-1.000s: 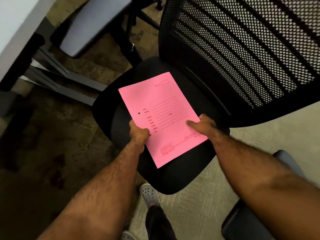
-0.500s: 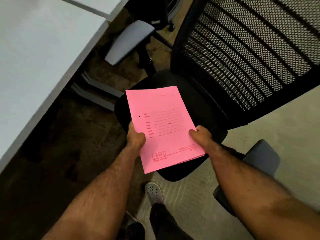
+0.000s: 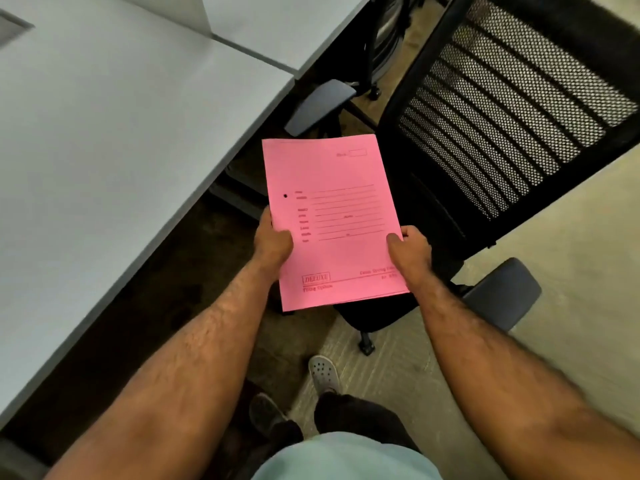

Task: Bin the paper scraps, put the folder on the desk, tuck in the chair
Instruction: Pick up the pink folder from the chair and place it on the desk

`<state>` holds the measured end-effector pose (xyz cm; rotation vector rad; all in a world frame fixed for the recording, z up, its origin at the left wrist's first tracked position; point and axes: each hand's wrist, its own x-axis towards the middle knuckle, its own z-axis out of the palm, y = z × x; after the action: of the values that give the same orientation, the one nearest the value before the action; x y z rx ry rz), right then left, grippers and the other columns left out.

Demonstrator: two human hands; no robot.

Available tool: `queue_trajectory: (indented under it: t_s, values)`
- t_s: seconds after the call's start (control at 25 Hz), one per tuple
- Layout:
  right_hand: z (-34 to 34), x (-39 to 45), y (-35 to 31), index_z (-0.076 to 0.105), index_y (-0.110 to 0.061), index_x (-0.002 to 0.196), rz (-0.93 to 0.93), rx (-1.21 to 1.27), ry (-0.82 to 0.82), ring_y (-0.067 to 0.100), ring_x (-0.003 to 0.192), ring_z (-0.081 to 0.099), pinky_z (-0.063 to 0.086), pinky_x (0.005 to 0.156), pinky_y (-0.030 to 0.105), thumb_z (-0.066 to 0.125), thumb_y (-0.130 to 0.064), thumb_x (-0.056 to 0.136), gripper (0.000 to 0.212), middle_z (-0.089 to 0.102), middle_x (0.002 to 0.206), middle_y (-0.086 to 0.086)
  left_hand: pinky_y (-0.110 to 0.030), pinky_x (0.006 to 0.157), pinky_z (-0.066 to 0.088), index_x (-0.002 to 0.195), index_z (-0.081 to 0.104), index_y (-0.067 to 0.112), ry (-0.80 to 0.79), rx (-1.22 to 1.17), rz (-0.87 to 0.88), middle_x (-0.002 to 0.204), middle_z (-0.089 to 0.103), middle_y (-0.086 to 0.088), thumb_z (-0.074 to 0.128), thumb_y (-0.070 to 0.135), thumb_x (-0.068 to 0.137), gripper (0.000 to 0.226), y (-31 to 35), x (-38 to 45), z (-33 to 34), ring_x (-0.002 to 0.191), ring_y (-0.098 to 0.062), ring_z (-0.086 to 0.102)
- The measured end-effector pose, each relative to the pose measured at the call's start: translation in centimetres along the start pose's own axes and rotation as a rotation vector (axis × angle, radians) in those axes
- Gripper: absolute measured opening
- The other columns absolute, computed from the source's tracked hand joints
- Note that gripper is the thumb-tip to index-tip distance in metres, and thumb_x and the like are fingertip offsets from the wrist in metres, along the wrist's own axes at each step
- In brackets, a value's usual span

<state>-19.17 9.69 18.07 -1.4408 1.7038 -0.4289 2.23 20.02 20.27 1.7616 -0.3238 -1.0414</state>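
A pink folder (image 3: 332, 202) with printed lines is held flat in the air in front of me, above the gap between desk and chair. My left hand (image 3: 272, 242) grips its left edge and my right hand (image 3: 410, 252) grips its right edge. The grey desk (image 3: 114, 150) fills the left side of the view. The black office chair (image 3: 512, 109), with a mesh back, stands to the right, pulled out from the desk; its seat is mostly hidden behind the folder. No paper scraps or bin are in view.
The chair's grey armrests (image 3: 322, 105) (image 3: 502, 292) stick out near the desk corner and at the right. A second desk top (image 3: 284, 26) adjoins at the back. My feet (image 3: 323, 374) stand on the carpet below the folder.
The folder has been lifted off the chair seat and carried left, toward the desk, with both hands still on it. My view has swung left, bringing much more of the desk into sight.
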Motion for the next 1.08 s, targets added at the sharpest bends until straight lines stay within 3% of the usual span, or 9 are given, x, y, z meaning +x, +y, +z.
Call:
queue_trajectory:
  t_s: [0.12,0.24,0.4,0.48,0.64,0.76,0.88,1.08]
  values:
    - [1.3,-2.1,-3.4,0.058,-0.030,0.098,-0.094,0.056,-0.040,0.003,0.063,0.064,0.041,0.038,0.012,0.053,-0.029,0.085,0.013,0.066,0.080,-0.012,-0.034,0.058,0.058,0.124,0.048,0.040,0.042,-0.021,0.047,0.103,0.069,0.004,0.052,0.014,0.092,0.041,1.7,-1.2,-4.0,0.083,-0.016,0.072]
    - [4.1,-4.8,-7.0,0.056,-0.034,0.105,-0.197,0.079,-0.112,0.005,0.066,0.066,0.045,0.043,0.015,0.052,-0.029,0.086,0.020,0.066,0.083,-0.012,-0.034,0.058,0.060,0.119,0.047,0.046,0.100,-0.038,0.110,0.099,0.069,0.008,0.051,0.015,0.091,0.042,2.6,-2.3,-9.2,0.079,-0.012,0.073]
    - [8.8,-8.4,-10.5,0.053,-0.039,0.115,-0.296,0.114,-0.227,0.010,0.072,0.070,0.054,0.050,0.024,0.053,-0.026,0.086,0.032,0.067,0.091,-0.011,-0.023,0.048,0.053,0.138,0.034,0.038,0.290,-0.001,0.140,0.103,0.063,0.014,0.047,0.016,0.093,0.051,2.6,-4.4,-16.4,0.079,-0.010,0.067]
    - [11.6,-10.3,-12.4,0.050,-0.035,0.128,-0.357,0.128,-0.291,0.013,0.076,0.070,0.057,0.055,0.028,0.053,-0.021,0.085,0.045,0.067,0.096,-0.010,-0.027,0.056,0.056,0.139,0.034,0.033,0.374,-0.011,0.159,0.113,0.062,0.007,0.049,0.016,0.093,0.052,2.0,-5.7,-20.5,0.084,-0.012,0.067]
    - [17.4,-14.4,-16.6,0.042,-0.032,0.138,-0.451,0.147,-0.452,0.011,0.072,0.071,0.056,0.052,0.022,0.054,-0.012,0.088,0.055,0.069,0.101,-0.005,-0.041,0.075,0.060,0.129,0.048,0.030,0.467,-0.104,0.160,0.116,0.066,0.003,0.052,0.013,0.089,0.044,0.6,-8.6,-28.5,0.092,-0.018,0.068]
    - [21.5,-17.2,-19.5,0.040,-0.032,0.139,-0.484,0.108,-0.549,0.020,0.079,0.072,0.062,0.066,0.037,0.052,-0.009,0.089,0.057,0.066,0.111,0.001,-0.036,0.073,0.058,0.115,0.056,0.035,0.496,-0.165,0.166,0.107,0.069,0.008,0.055,0.021,0.080,0.037,-0.2,-10.7,-33.1,0.092,-0.016,0.068]
    - [25.7,-20.3,-22.4,0.041,-0.030,0.141,-0.542,0.104,-0.625,0.018,0.079,0.071,0.061,0.066,0.035,0.050,-0.008,0.089,0.057,0.063,0.112,-0.001,-0.039,0.076,0.057,0.109,0.056,0.037,0.552,-0.192,0.153,0.105,0.069,0.010,0.054,0.031,0.077,0.033,-1.1,-12.6,-37.7,0.094,-0.018,0.067]
    - [31.5,-23.9,-26.2,0.047,-0.030,0.137,-0.642,0.103,-0.712,0.017,0.087,0.068,0.058,0.078,0.037,0.052,-0.008,0.086,0.056,0.066,0.109,0.000,-0.041,0.076,0.059,0.108,0.056,0.039,0.692,-0.209,0.158,0.105,0.068,0.008,0.053,0.013,0.090,0.031,-2.5,-13.8,-43.7,0.093,-0.018,0.067]
